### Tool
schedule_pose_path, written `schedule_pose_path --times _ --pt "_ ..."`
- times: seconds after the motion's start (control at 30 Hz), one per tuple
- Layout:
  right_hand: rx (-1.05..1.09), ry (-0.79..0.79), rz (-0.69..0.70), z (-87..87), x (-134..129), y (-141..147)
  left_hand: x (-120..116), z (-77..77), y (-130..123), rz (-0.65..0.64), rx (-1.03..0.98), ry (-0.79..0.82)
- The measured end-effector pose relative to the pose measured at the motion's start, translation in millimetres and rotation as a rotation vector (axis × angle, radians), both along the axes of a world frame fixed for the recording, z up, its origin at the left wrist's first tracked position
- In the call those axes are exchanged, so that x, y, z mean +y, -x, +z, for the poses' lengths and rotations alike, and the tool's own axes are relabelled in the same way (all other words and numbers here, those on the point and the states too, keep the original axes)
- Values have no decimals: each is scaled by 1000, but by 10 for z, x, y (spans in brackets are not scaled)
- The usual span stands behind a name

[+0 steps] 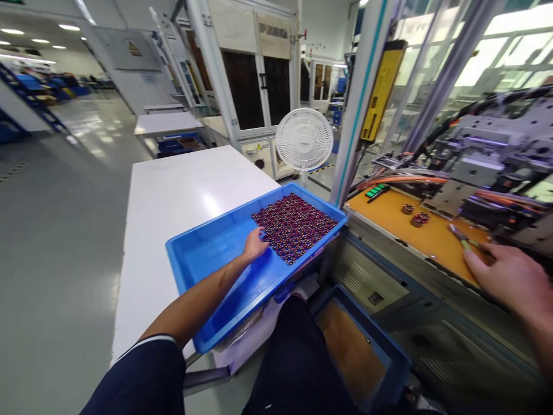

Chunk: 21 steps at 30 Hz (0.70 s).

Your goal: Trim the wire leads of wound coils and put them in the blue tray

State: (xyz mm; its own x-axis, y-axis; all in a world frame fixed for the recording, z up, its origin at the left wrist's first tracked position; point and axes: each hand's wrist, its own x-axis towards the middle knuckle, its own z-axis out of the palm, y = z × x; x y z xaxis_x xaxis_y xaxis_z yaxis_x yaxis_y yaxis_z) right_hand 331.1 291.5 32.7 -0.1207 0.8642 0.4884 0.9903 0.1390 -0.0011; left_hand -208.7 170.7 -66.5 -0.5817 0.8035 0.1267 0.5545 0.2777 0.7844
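Observation:
Inside the blue tray (207,237), my left hand (254,244) is at the near left edge of a dense layer of small dark red and blue parts (296,226). Its fingers are curled; whatever they hold is too small to make out. Over the orange machine surface (389,214), my right hand (507,274) grips tweezers with green handles (465,244), their tip pointing up and left. Beyond the tip, two small groups of parts, one (420,219) larger than the other (407,208), stand on that surface.
A white table (173,190) lies under and left of the tray. Behind it stands a white fan (305,139). Machine arms and cables (479,144) border the orange surface. A lower blue bin (391,360) sits by my legs.

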Motion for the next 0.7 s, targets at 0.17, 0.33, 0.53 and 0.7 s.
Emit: schedule_pose_path --times 0.17,0.33,0.53,0.7 --pt "-38 30 -23 97 -133 175 252 674 -706 -255 148 -237" --pt "-35 44 -8 97 -168 178 811 1196 -1939 -616 195 -298" --pt "-6 45 15 81 -183 191 1306 1252 -3027 -657 117 -200" --pt "10 75 62 108 -205 216 1392 1223 -3192 -588 9 -201"
